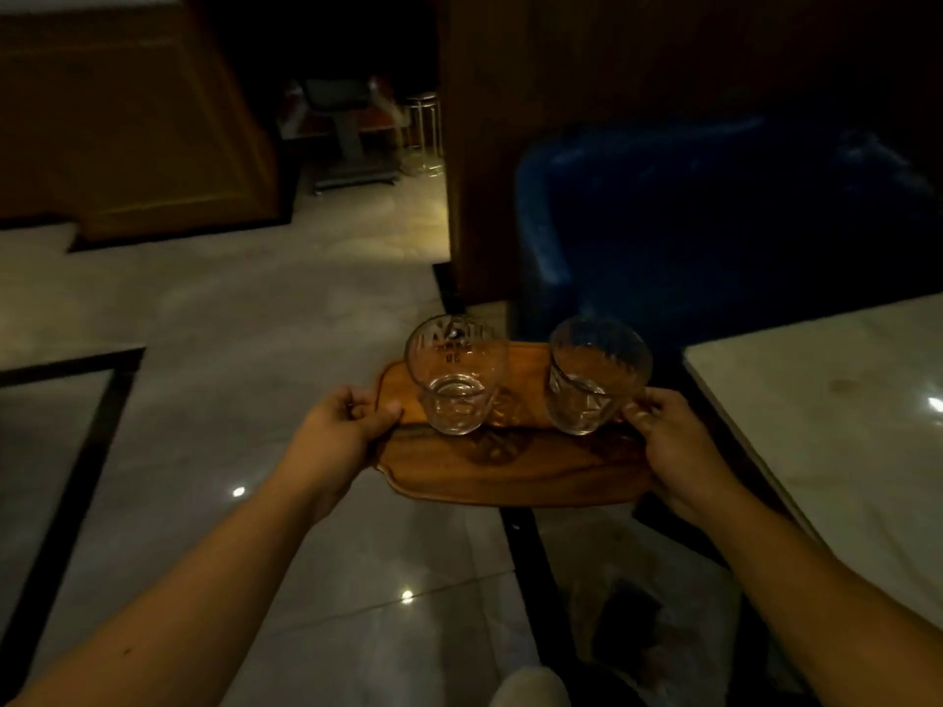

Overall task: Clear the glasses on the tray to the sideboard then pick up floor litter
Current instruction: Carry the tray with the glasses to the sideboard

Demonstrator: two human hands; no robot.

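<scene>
A wooden tray (510, 477) is held level in the air above the floor. My left hand (342, 426) grips its left edge and my right hand (673, 446) grips its right edge. Two clear, empty drinking glasses stand upright on the tray: one glass (456, 375) on the left and a ribbed glass (594, 375) on the right, close to my right thumb. The room is dim.
A white marble table (842, 426) is to my right, with a blue armchair (714, 211) behind it. A glossy marble floor (255, 324) with dark inlay strips stretches ahead. Wooden wall panels (127, 135) stand at the left, and a doorway shows a metal stool (423, 125).
</scene>
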